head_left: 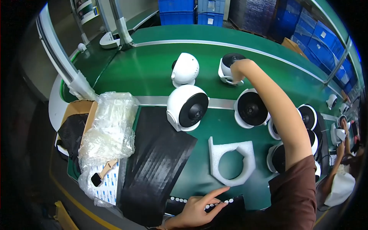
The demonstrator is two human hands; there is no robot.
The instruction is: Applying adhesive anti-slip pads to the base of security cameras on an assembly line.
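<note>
My right arm reaches far across to a white dome-shaped security camera (pixel 232 58) on the green belt. My right hand (pixel 241 69) is closed against its right side, the fingertips partly hidden. Low in the view, my left hand (pixel 201 209) has its index finger and thumb apart, over a dark strip with round white dots (pixel 179 199). Just beyond it lies a white foam block with a round hole (pixel 214 168). Two more white cameras with black fronts, one left (pixel 189 108) and one right (pixel 251 108), stand at the belt's near edge. Another camera (pixel 186 69) stands on the belt.
Several cameras (pixel 308 117) crowd the right side, partly behind my arm. A black mat (pixel 157 165) lies left, beside bubble wrap (pixel 109 130), a watch (pixel 103 174) and a cardboard box (pixel 91 122). Blue crates (pixel 176 17) stand behind the belt. Another person (pixel 341 153) works far right.
</note>
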